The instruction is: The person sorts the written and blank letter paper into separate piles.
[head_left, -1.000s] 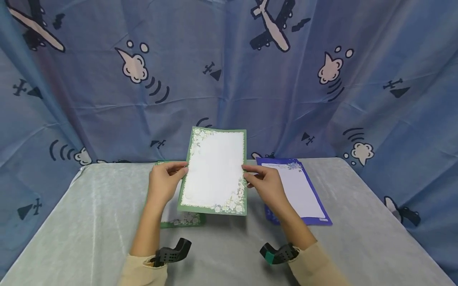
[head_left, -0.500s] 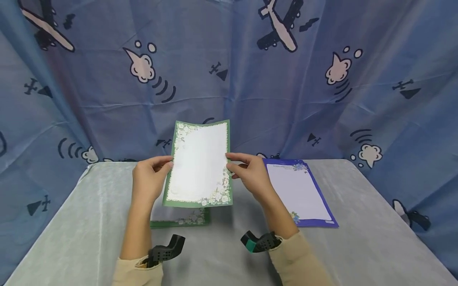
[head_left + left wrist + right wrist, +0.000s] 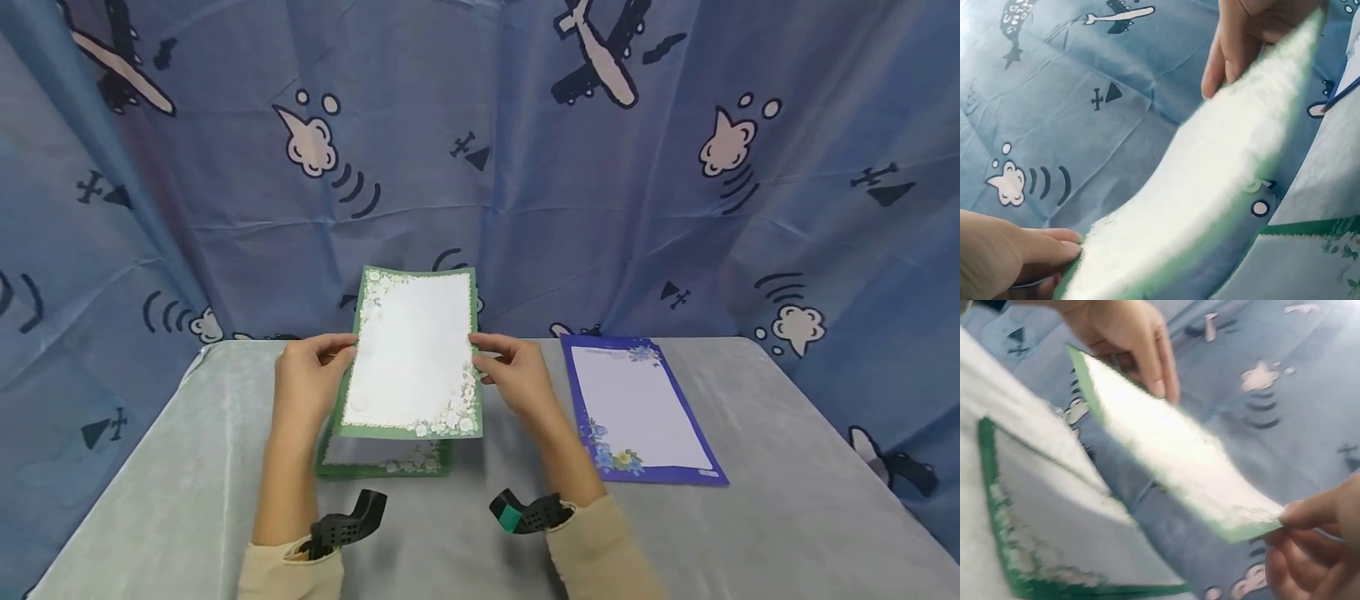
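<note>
A sheet of stationery paper (image 3: 412, 354) with a green border and white flowers is held up, tilted, between both hands. At its left edge the left hand (image 3: 307, 383) pinches it between thumb and fingers. Pinching the opposite edge is the right hand (image 3: 519, 375). Both wrist views show the sheet (image 3: 1166, 444) bowing between the two grips. Below it on the table lies more green-bordered paper (image 3: 386, 458), its upper part hidden by the raised sheet and the left hand.
Purple-bordered paper with blue flowers (image 3: 641, 408) lies on the table to the right of the right hand. A pale grey cloth covers the table (image 3: 795, 517). Behind it hangs a blue curtain (image 3: 420, 150) printed with planes and clouds.
Both hands have carried the sheet leftward, over the green-bordered paper; it rose slightly, then came down a little. The purple-bordered paper is now fully uncovered by the right arm. The head view has shifted.
</note>
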Demonstrator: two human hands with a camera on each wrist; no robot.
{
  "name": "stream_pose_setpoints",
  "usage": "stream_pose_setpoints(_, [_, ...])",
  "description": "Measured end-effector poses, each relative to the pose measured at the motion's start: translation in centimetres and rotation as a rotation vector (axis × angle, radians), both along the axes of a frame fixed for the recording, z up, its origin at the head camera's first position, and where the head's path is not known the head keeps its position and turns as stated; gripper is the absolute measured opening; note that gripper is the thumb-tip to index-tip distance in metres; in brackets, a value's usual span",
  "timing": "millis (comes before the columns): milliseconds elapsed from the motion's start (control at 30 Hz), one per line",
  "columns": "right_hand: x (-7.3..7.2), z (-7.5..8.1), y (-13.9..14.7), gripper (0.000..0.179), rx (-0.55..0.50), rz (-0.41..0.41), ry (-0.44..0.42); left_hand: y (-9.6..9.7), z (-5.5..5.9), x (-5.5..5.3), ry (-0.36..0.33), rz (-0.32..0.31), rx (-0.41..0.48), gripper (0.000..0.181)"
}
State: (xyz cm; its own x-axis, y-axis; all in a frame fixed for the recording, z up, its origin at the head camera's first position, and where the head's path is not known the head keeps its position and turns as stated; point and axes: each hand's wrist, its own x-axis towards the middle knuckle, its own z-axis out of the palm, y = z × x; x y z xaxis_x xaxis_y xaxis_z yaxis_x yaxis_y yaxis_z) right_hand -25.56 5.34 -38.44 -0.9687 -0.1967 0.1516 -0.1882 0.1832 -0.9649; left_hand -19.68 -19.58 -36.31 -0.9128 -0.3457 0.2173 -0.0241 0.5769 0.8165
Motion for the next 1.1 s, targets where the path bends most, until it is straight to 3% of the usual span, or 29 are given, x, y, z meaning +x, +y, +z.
stream_pose_setpoints(233, [-0.5,-2.7,-1.9,0.031,0.077,0.003,-0.001,-0.8,-1.0,-0.3,-0.095,-0.062,-0.078,0.028])
stream_pose_setpoints(500, [-0.4,-4.1,-2.9,0.03,0.218,0.013,0.015,-1.6,-2.1,-0.6,-0.198,-0.035,-0.213,0.028])
stream_pose_setpoints(833, [-0.6,-6.2,-4.1,0.027,0.282,0.001,0.107,-2.5,-3.6,-1.1,-0.258,-0.03,-0.225,0.028])
stream_pose_setpoints(1100, [-0.1,-8.0,-4.7,0.03,0.404,-0.051,0.21,-3.0,-5.3,-1.5,-0.292,-0.011,-0.213,0.028])
